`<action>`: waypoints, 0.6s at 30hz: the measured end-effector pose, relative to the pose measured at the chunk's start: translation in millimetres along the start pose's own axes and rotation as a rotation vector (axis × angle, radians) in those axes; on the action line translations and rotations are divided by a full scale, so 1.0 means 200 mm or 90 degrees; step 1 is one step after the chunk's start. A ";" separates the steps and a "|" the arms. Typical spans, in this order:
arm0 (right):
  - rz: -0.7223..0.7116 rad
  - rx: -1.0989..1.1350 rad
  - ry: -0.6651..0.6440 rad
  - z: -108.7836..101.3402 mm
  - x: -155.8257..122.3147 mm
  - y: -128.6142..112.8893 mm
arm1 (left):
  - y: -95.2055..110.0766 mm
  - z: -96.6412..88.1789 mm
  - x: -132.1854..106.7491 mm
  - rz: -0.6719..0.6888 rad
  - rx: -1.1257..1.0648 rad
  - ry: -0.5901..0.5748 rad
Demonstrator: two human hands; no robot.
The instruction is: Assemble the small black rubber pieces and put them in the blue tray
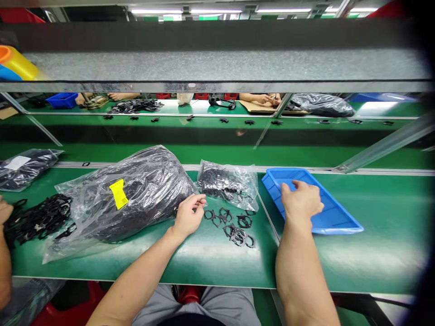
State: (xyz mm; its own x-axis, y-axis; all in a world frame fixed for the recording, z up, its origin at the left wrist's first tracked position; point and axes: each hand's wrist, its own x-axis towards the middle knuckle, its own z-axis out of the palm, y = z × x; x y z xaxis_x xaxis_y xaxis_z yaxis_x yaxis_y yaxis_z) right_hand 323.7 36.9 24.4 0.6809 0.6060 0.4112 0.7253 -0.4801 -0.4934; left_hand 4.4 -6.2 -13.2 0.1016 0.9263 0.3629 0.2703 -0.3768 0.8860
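Hands apart on the green bench [204, 258], one at a bag, one on a tray.
Left, large clear plastic bag of black parts [136, 199], yellow-labelled; right, shallow blue plastic tray [336, 219] under the right hand [301, 201], laid flat, fingers loose, gripping nothing; far between, small clear bag of black rings [231, 183]; left hand [186, 215] pinched at the large bag's right edge, hold unclear; just right, loose black plastic ring clips [234, 226]. Likely best: steady tray, lift clips singly.

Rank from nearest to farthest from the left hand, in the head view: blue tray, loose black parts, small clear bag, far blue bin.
1. Loose black parts, just right of the left hand.
2. Small clear bag, behind them.
3. Blue tray, farther right.
4. Blue bin, across the belt, far left.
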 end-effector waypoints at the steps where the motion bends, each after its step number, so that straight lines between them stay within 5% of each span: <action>1: -0.046 0.013 -0.029 0.02 -0.02 -0.02 | 0.00 0.00 0.00 0.000 0.002 0.002; 5: -0.372 0.180 -0.331 0.08 -0.21 -0.19 | 0.02 0.00 0.01 -0.003 0.011 0.004; 7: -0.511 0.151 -0.438 0.10 -0.32 -0.26 | 0.02 0.00 0.00 -0.004 0.016 0.005; 13: -0.519 -0.087 -0.309 0.18 -0.40 -0.27 | 0.01 0.01 -0.01 0.010 0.014 0.008; 18: -0.525 -0.041 -0.301 0.31 -0.31 -0.19 | 0.01 0.03 -0.01 0.014 0.025 0.000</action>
State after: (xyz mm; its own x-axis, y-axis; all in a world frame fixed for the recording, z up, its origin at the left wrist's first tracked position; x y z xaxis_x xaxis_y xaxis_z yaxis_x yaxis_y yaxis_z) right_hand 247.5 56.0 -30.1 -0.1493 0.9562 0.2518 0.9726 0.1879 -0.1368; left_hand 9.6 -9.4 -13.6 0.1083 0.9175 0.3827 0.3054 -0.3970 0.8655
